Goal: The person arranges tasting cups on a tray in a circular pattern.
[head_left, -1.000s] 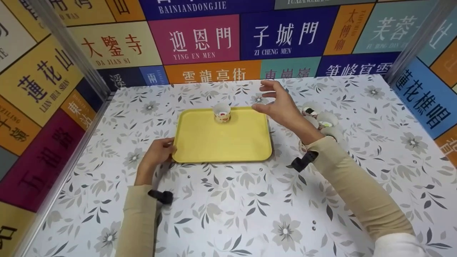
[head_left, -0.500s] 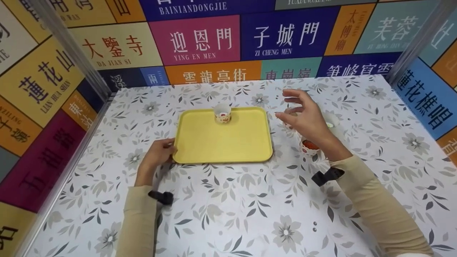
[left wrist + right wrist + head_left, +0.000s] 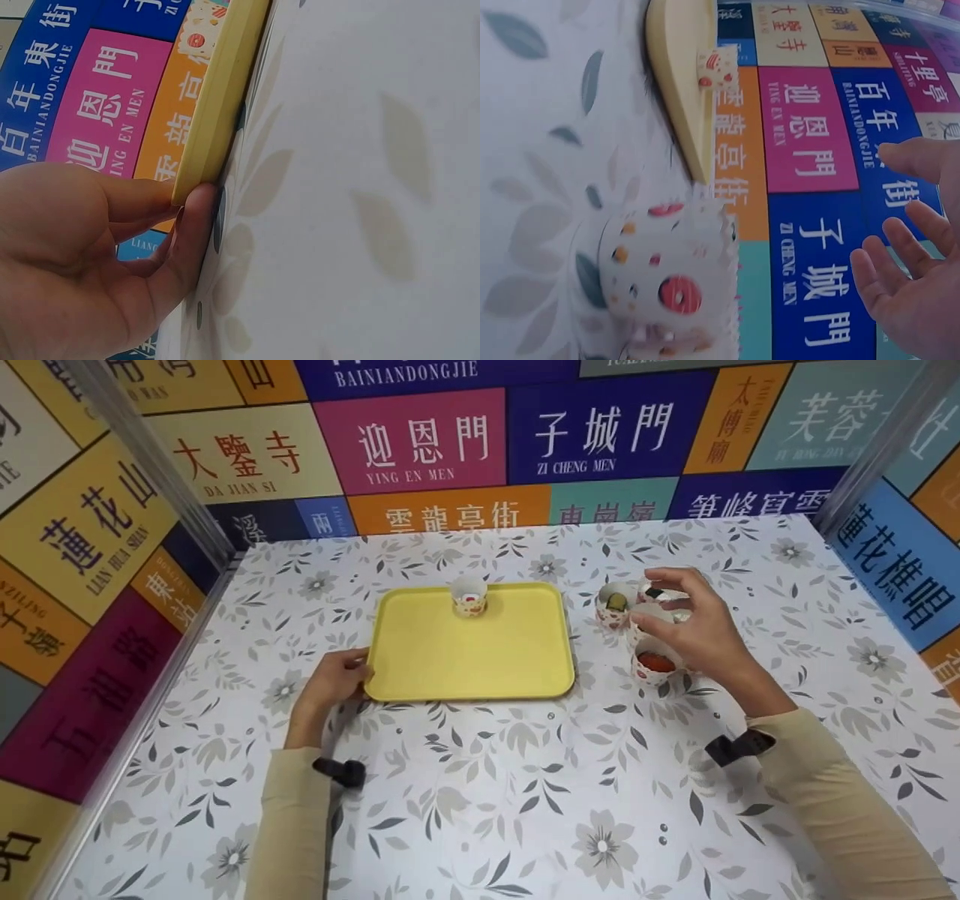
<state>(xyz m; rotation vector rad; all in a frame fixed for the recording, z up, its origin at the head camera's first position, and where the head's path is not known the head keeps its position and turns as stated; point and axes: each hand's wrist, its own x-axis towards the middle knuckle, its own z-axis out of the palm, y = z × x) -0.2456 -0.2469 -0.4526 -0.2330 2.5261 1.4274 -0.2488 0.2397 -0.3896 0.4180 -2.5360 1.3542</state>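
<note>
At the lower left corner of a yellow tray (image 3: 471, 660), my left hand (image 3: 335, 682) pinches the rim; the left wrist view has the tray edge (image 3: 217, 105) between thumb and fingers. A small patterned paper cup (image 3: 470, 606) with something white and red inside stands at the tray's back. My right hand (image 3: 705, 634) is over a group of similar cups right of the tray, its fingers apart and loosely bent, gripping nothing. Among these are a cup with a green piece (image 3: 613, 619) and a cup with red-orange contents (image 3: 655, 671). The hand partly hides others behind it.
The table (image 3: 450, 795) wears a white cover with grey leaves and flowers. Behind it and along both sides rise panels (image 3: 420, 442) of coloured blocks with Chinese lettering. A patterned cup (image 3: 667, 285) looms close in the right wrist view.
My right hand has moved rightward and down, from the tray's back right corner to over the cups, which uncovers some of them. My left hand keeps its place on the tray.
</note>
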